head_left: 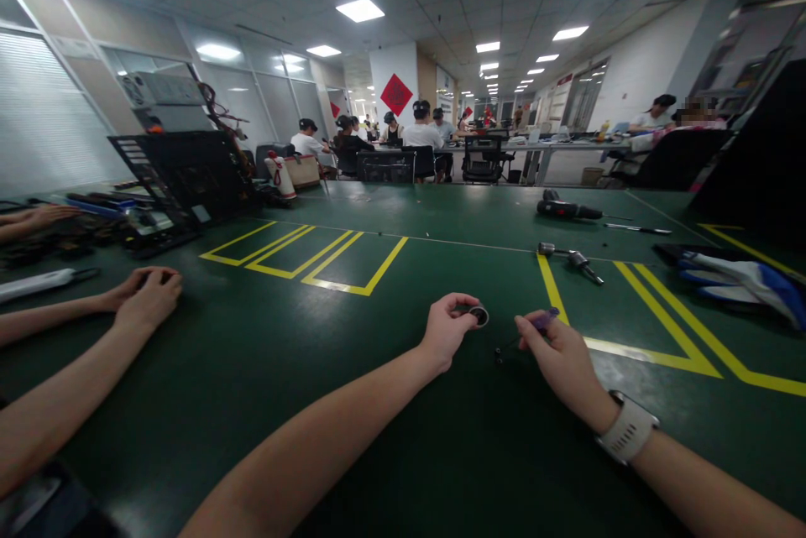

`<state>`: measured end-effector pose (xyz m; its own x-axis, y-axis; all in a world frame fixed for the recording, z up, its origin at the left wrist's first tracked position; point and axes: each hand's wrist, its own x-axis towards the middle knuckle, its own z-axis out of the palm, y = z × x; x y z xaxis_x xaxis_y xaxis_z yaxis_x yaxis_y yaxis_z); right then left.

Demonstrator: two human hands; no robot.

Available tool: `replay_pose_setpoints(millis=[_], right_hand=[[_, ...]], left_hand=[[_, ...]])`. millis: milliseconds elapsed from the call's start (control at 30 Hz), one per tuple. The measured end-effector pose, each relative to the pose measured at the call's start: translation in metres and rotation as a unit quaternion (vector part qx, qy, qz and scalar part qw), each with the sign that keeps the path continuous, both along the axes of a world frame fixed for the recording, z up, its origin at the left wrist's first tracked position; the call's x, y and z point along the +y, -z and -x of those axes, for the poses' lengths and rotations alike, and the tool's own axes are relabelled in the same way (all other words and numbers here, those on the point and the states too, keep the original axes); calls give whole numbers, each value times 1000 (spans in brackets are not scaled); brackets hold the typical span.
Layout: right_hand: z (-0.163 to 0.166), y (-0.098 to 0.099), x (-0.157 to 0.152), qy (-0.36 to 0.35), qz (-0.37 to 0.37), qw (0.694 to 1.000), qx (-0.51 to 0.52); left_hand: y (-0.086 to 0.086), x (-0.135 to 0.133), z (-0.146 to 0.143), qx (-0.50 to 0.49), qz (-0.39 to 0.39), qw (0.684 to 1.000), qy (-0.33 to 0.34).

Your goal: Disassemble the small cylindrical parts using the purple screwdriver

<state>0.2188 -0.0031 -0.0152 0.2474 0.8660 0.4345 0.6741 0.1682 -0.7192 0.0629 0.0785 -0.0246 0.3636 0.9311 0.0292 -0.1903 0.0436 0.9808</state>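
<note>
My left hand [444, 326] pinches a small round ring-like part [479, 316] with a pale rim and dark inside, held over the green table. To its right, my right hand [560, 357] is closed on a small screwdriver with a purple handle [545, 318]. Its thin dark shaft points down and left, and a small dark piece [499, 355] shows at the end; whether it is attached I cannot tell. The ring and the screwdriver are apart. A watch with a pale strap [628, 429] sits on my right wrist.
A power drill [568, 209], a pen [638, 228], a jointed metal tool [572, 259] and blue-white gloves [743, 279] lie to the right. Yellow tape [336, 289] marks the green tabletop [302, 387]. A co-worker's hands [146, 295] rest at left, near black equipment [189, 177].
</note>
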Motion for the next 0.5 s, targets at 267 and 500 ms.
replay_pose_setpoints(millis=[267, 500], right_hand=[[1, -1, -2, 22, -13, 1000, 17], [1, 0, -2, 13, -7, 1000, 23]], left_hand=[[-5, -2, -1, 1, 12, 1000, -9], [-4, -5, -1, -16, 16, 999, 28]])
